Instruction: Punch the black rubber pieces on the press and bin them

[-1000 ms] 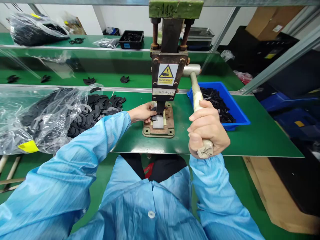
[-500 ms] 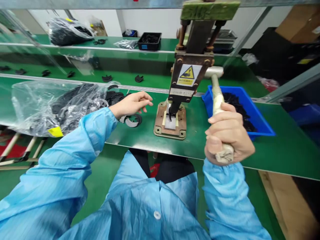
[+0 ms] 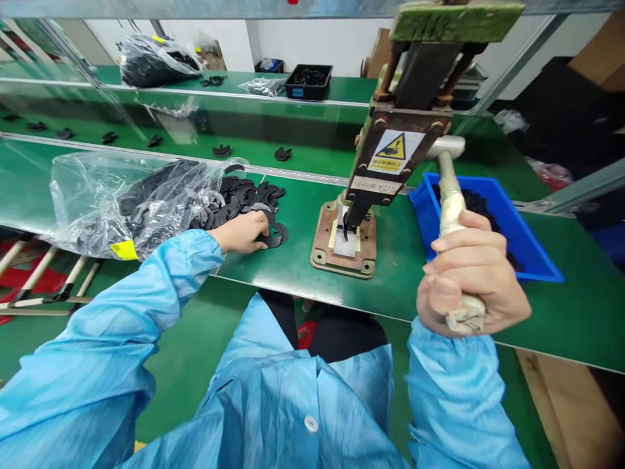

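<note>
My left hand (image 3: 244,232) is at the near edge of a pile of black crescent-shaped pieces (image 3: 241,198) on the green bench, fingers curled with the tips on one black crescent-shaped piece (image 3: 277,237). The wrapped lever handle (image 3: 452,202) of a hand press (image 3: 385,146) is in the closed grip of my right hand (image 3: 473,277). Between my hands stands the press base (image 3: 319,251), rusty and bolted, with a light metal plate (image 3: 344,246) on it under the black tool tip.
A clear plastic bag (image 3: 88,195) full of black pieces lies left of the pile. Right of the press stands a blue bin (image 3: 530,244) holding black pieces. Behind, single pieces lie along a green strip (image 3: 185,146); a black tray (image 3: 308,94) sits on the back shelf.
My left hand has come down and its fingers have curled onto a piece at the pile's edge. My right hand still grips the lever. The whole view has shifted slightly.
</note>
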{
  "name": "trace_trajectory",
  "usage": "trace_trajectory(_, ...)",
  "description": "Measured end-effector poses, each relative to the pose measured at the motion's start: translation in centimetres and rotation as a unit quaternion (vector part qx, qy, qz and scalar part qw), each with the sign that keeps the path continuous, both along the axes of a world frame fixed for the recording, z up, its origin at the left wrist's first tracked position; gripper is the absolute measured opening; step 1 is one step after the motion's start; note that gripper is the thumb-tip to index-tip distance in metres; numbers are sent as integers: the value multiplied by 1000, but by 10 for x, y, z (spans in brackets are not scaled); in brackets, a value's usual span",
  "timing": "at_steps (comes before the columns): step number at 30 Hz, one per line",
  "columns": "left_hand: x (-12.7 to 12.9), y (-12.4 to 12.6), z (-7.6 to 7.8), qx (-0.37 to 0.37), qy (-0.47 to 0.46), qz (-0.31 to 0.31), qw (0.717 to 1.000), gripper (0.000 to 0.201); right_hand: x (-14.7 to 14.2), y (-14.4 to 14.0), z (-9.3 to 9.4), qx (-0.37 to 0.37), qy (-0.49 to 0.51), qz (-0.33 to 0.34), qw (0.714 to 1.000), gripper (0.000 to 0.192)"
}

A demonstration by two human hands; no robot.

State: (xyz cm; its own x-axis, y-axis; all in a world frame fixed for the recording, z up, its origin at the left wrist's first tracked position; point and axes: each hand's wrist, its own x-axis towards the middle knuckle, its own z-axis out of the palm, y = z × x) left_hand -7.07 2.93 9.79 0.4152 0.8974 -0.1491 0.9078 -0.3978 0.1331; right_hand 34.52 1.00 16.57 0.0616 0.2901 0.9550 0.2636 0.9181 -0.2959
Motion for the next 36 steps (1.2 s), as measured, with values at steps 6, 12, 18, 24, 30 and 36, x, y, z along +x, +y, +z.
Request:
trace_trajectory(6,25,-10,9,-2,-107,-12,994,12,1,3,1,27,-24,37,999,30)
trace_trajectory(12,62,-7,14,-1,-234,42,971,15,0,2,1,33,-20,32,999,26)
trace_trajectory(18,101,1,-19,-75,-409,155,896,27,3,3,1,44,-34,33,998,28)
trace_trajectory(24,115,25,-13,-126,-497,194,836,34,-2,1,0,34,-19,26,999,30)
trace_trajectory(30,141,52,2,-159,-527,165,819,28,-5,1,2,43,-5,23,999,34)
trace_trajectory(36,151,65,-11,-169,-551,143,805,29,-7,2,2,41,-1,22,999,32)
